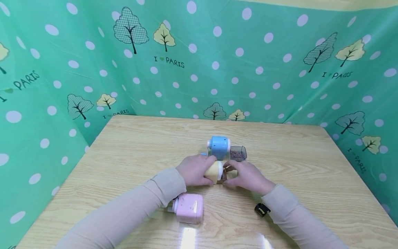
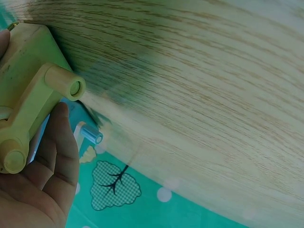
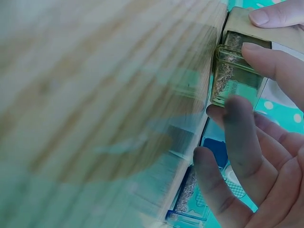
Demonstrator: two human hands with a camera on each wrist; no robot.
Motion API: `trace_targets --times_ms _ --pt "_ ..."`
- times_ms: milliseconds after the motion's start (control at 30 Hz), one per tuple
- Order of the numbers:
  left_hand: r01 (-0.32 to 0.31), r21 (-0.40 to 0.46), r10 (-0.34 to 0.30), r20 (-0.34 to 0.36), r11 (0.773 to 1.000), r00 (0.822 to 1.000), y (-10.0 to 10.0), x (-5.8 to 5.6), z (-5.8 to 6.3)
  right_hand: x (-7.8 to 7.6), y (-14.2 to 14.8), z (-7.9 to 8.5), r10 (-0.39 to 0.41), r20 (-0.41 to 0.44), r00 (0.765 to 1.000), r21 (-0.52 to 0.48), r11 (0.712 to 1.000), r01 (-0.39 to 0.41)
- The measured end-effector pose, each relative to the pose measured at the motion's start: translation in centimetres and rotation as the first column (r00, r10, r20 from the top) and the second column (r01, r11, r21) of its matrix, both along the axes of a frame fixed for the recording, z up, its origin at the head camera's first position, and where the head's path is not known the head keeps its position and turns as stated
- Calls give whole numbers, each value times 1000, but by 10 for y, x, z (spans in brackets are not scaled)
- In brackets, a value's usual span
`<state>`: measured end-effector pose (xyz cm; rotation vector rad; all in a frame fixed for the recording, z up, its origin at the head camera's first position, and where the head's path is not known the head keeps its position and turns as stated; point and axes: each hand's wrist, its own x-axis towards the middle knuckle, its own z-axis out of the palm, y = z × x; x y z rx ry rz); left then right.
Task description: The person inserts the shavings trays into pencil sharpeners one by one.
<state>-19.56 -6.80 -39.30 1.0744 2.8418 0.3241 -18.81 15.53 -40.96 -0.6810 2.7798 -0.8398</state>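
Observation:
A yellow crank pencil sharpener (image 1: pixel 212 173) stands mid-table. My left hand (image 1: pixel 193 169) grips its body from the left. In the left wrist view, its crank handle (image 2: pixel 32 102) shows above the fingers. My right hand (image 1: pixel 248 176) is at the sharpener's other end, where thumb and fingers pinch the see-through shavings drawer (image 3: pixel 237 78). Part of that drawer sticks out of the body, with shavings inside. Just behind is a blue pencil sharpener (image 1: pixel 219 147). Beside it, to the right, sits a clear drawer (image 1: pixel 238 154) holding brown shavings.
A pink pencil sharpener (image 1: pixel 190 208) is on the table near my left forearm. By my right sleeve lies a small black object (image 1: pixel 262 209), its kind unclear. Green patterned cloth (image 1: pixel 199 69) hangs behind the wooden table (image 1: pixel 149 138) and along its sides.

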Motion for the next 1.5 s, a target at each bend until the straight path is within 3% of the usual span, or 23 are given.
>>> trace_targets --times_ms 833,1500 --pt "10 12 -10 -2 1000 1000 0 -1 -3 0 -3 0 -12 17 1000 11 1000 12" --pt "17 11 -17 -18 1000 1000 0 -2 -1 -1 -4 2 43 -22 999 -5 999 -43"
